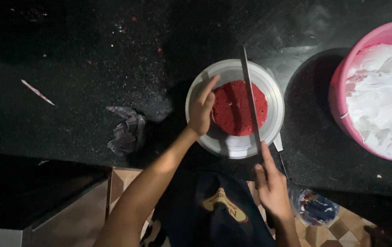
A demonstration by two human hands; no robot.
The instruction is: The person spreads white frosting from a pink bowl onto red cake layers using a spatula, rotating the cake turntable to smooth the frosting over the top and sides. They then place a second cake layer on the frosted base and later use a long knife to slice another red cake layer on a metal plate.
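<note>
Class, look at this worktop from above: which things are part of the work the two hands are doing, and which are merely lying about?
In use:
- red cake, steadied by the left hand
- long knife, held by the right hand
- white turntable under the cake

Lying about:
- pink bowl of white cream
- crumpled wrapper
- small scrap on the dark counter

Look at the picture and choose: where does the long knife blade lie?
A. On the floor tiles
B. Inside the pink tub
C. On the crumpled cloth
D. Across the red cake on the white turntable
D: the long knife blade runs across the red cake on the white turntable, with the right hand at its handle end.
</note>
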